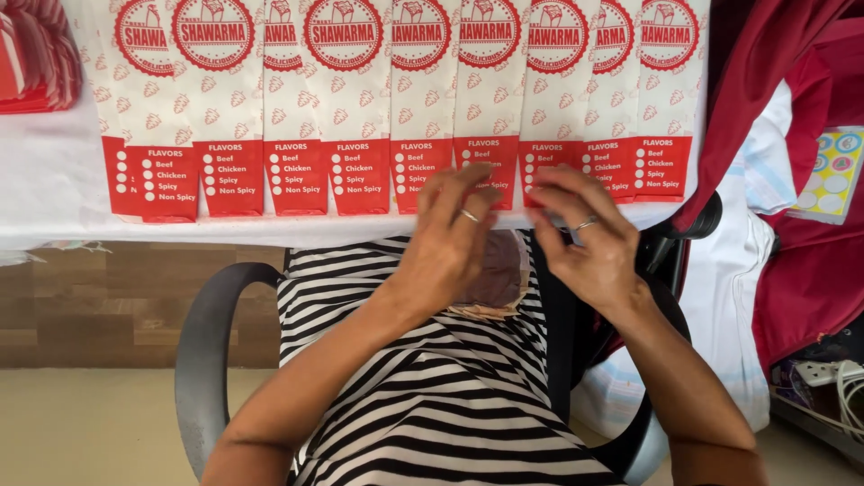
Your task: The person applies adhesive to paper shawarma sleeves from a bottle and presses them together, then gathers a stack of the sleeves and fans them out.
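While my left hand (445, 256) and right hand (589, 243) hover with loose, seemingly empty grips at centre frame, a careless brush could disorder the overlapping paper sleeves (409, 108) on the white surface (54, 189).

Bright, even daylight fills the view, leaving only soft shadows under the white table (54, 193). Both hands (450, 238) are slightly motion-blurred, while the printed paper bags (360, 99) stay sharp, without glare.
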